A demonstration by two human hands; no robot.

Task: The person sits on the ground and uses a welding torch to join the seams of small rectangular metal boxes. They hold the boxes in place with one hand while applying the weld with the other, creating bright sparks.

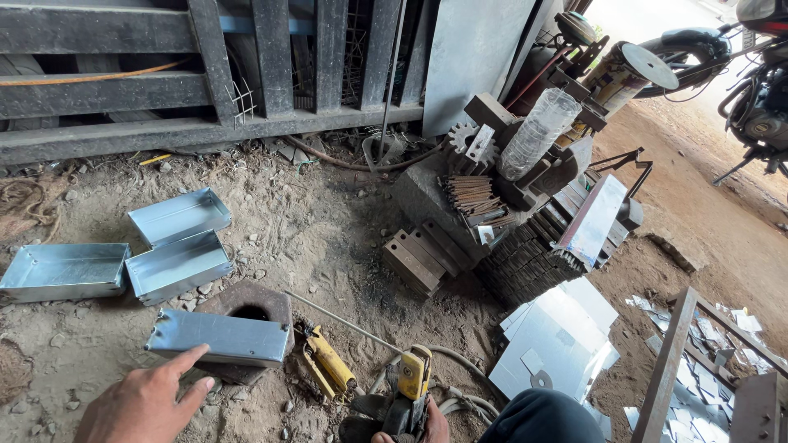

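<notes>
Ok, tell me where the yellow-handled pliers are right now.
In the head view the yellow-handled pliers lie on the dirt at lower centre, just right of the folded metal tray that the left hand reaches for, and left of the yellow power tool.

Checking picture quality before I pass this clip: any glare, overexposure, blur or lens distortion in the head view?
Head view: sharp overall, daylight soft; top right corner by the motorcycle is blown out; mild glare on the flat metal sheets; the gate bars bow from wide-angle distortion; left hand near the folded metal tray is crisp, right hand mostly cut off.
</notes>
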